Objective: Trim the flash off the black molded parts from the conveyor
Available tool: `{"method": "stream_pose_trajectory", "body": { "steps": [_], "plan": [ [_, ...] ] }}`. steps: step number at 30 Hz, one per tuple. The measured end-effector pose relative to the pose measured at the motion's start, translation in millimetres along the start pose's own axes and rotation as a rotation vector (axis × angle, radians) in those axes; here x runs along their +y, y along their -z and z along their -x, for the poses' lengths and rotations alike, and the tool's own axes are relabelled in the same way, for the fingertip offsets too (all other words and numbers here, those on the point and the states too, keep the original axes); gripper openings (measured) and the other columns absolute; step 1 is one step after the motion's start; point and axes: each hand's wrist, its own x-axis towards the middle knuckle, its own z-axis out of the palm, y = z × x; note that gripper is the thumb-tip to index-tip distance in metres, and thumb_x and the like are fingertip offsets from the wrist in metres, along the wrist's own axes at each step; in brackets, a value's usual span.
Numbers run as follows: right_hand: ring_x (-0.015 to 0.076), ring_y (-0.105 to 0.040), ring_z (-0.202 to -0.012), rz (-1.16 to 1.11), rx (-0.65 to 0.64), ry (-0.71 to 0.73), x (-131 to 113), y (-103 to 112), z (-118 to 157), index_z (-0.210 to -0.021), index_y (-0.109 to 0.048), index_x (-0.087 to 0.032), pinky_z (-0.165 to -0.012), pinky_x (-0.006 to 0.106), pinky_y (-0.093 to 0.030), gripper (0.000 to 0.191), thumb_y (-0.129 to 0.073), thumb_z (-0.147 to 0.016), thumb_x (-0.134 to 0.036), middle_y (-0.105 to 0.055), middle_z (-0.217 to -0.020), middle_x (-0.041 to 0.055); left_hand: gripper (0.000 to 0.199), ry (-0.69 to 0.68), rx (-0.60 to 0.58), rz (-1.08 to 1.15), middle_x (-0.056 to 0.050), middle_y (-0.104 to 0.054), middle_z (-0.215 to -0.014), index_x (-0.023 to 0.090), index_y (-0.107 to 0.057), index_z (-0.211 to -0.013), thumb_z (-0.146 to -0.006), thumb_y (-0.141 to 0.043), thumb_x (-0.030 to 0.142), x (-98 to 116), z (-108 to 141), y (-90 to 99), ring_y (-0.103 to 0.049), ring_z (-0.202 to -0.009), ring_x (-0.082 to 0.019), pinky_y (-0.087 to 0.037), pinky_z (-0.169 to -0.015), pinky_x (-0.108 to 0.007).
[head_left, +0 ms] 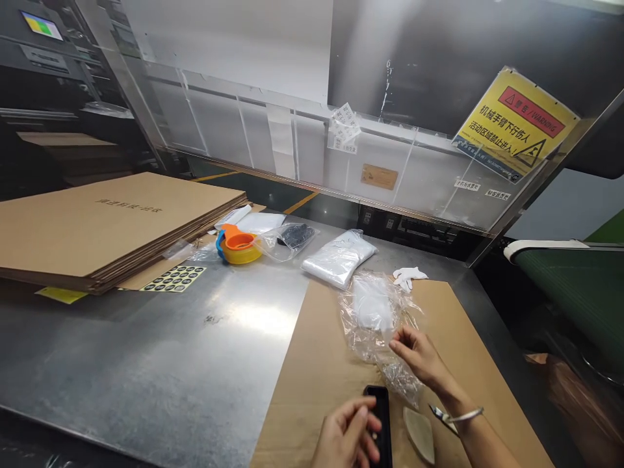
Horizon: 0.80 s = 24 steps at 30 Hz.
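Observation:
My left hand (347, 434) is over a narrow black tray (385, 422) at the bottom of the view, its fingers loosely curled and apart. I see nothing held in it. Above the brown cardboard sheet (297, 390), my right hand (420, 356) has thumb and fingertips pinched together; whatever they hold is too small to make out. Just beyond it lies a crumpled clear plastic bag (358, 341) with a white packet (373, 303) on or in it. A pale, curved flat piece (419, 434) and a slim pointed tool (442, 419) lie near my right wrist.
Stacked cardboard (121, 221) covers the left of the metal table (195, 364). Along the back are an orange-and-yellow tape dispenser (240, 246), a bagged black item (296, 235), a white packet in plastic (338, 257) and a white glove (408, 277). A clear guard panel (312, 149) stands behind.

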Motion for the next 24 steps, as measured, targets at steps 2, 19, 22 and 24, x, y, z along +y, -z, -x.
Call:
{"method": "stream_pose_trajectory", "body": {
  "steps": [2, 19, 22, 24],
  "plan": [
    [0.0091, -0.048, -0.058, -0.070, -0.047, -0.006, -24.4, -6.8, 18.8, -0.071, -0.049, -0.017, -0.053, 0.020, -0.039, 0.023, -0.051, -0.084, -0.035, -0.051, -0.064, -0.0033, 0.055, -0.167, 0.007, -0.027, -0.003, -0.058, -0.078, 0.012, -0.055, -0.102, -0.069, -0.066, 0.054, 13.3, -7.3, -13.5, -0.053, -0.052, -0.010, -0.039, -0.040, -0.020],
    [0.0166, -0.054, -0.076, 0.168, 0.003, 0.071, -58.3, -32.3, 80.6, -0.076, -0.052, -0.022, -0.069, 0.027, -0.040, 0.015, -0.048, -0.086, -0.031, -0.057, -0.078, 0.0018, 0.023, -1.103, 0.277, -1.370, -0.004, -0.058, -0.078, 0.021, -0.062, -0.085, -0.089, -0.040, 0.015, 13.2, 13.0, 5.8, -0.050, -0.073, -0.019, -0.038, -0.065, -0.031],
    [0.0216, -0.057, -0.075, 0.288, 0.157, -0.061, -46.1, -49.4, 98.8, -0.091, -0.055, -0.020, -0.064, 0.031, -0.042, 0.025, -0.041, -0.090, -0.041, -0.060, -0.082, 0.0086, 0.024, -1.101, 0.385, -1.397, -0.004, -0.057, -0.072, 0.018, -0.062, -0.089, -0.090, -0.039, 0.015, 16.5, 8.9, 19.1, -0.048, -0.069, -0.020, -0.036, -0.064, -0.032],
    [0.0229, -0.058, -0.063, 0.353, 0.215, -0.142, -34.9, -62.0, 114.5, -0.084, -0.057, -0.020, -0.053, 0.030, -0.039, 0.030, -0.040, -0.089, -0.045, -0.061, -0.071, 0.0095, 0.024, -1.094, 0.450, -1.410, -0.005, -0.057, -0.072, 0.015, -0.062, -0.095, -0.090, -0.038, 0.014, 16.9, 6.0, 30.6, -0.049, -0.071, -0.020, -0.037, -0.066, -0.033]
  ]
}}
